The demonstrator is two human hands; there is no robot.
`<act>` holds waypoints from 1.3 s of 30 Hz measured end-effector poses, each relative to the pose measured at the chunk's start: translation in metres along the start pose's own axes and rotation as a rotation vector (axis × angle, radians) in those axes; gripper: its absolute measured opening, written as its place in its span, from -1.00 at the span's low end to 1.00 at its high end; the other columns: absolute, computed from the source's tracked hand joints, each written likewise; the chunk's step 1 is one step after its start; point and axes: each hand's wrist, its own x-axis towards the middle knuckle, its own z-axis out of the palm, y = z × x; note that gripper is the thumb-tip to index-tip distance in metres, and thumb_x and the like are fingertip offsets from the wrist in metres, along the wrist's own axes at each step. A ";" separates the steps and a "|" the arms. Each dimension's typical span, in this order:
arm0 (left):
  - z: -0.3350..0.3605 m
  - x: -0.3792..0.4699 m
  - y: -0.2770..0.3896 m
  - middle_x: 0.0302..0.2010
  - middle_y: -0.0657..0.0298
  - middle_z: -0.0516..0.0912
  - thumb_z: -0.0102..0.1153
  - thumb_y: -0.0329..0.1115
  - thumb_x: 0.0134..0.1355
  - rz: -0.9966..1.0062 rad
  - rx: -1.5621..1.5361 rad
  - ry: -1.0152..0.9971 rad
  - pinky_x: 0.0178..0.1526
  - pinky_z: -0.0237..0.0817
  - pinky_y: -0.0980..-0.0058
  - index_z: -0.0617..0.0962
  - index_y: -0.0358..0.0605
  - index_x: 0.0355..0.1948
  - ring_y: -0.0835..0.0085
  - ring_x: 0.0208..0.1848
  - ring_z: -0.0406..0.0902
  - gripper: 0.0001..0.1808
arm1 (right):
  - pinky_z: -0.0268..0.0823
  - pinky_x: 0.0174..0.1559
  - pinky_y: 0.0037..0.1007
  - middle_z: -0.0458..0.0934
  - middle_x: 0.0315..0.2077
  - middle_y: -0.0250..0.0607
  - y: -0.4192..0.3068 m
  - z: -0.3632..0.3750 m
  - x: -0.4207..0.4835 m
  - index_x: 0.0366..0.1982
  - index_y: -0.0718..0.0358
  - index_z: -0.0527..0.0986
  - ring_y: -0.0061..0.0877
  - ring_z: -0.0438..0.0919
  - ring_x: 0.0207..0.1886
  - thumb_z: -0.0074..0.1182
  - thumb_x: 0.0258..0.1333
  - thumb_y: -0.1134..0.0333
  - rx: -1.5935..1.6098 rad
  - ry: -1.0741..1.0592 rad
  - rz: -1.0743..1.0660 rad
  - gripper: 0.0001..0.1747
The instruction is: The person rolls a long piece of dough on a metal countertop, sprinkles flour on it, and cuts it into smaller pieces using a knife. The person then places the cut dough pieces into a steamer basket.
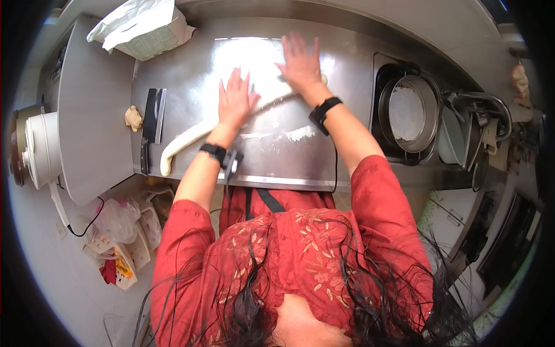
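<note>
A long rope of pale dough (187, 138) lies slantwise on the stainless steel counter (269, 160), its near left end bent towards the front edge. Both palms are down over the rope with fingers spread. My left hand (236, 97) is across its middle, and my right hand (301, 65) is nearer its far right end, slightly blurred. Neither hand grasps anything. Each wrist wears a black band. White flour (301, 133) is smeared on the steel between the rope and the front edge. Parts of the rope are hidden under my hands and wrists.
At the left lie a cleaver (152, 117) and a small dough lump (133, 119). An open paper flour bag (151, 39) stands at the back left. On the right, a metal pot (407, 113) sits in the sink area beside a faucet (485, 102). A cable hangs over the front edge.
</note>
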 end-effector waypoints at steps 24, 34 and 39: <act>0.024 0.115 -0.036 0.47 -0.16 0.17 -0.06 0.10 0.42 -0.446 -0.139 0.023 0.46 -0.09 -0.16 0.27 -0.18 0.42 -0.03 0.55 0.01 -0.28 | -0.14 0.44 0.17 0.28 0.37 -0.08 0.061 -0.010 0.053 0.31 0.22 0.32 -0.27 0.14 0.48 -0.12 0.37 -0.03 0.181 -0.011 0.151 -0.35; 0.004 0.006 0.051 0.50 -0.04 0.15 0.14 0.02 0.28 0.071 -0.096 -0.271 0.41 -0.06 -0.26 0.25 -0.02 0.46 0.08 0.54 0.07 -0.21 | -0.13 0.43 0.18 0.23 0.39 -0.09 0.049 -0.023 -0.085 0.35 0.13 0.30 -0.20 0.16 0.47 0.13 0.20 0.08 0.229 -0.070 -0.287 -0.29; -0.008 -0.027 0.098 0.53 0.04 0.10 0.13 0.02 0.28 0.268 -0.162 -0.313 0.42 -0.08 -0.25 0.20 -0.07 0.48 0.18 0.58 -0.01 -0.17 | -0.23 0.46 0.19 0.14 0.44 -0.09 0.052 -0.047 -0.165 0.38 0.22 0.24 -0.26 0.05 0.53 0.13 0.18 0.01 0.245 -0.330 -0.442 -0.19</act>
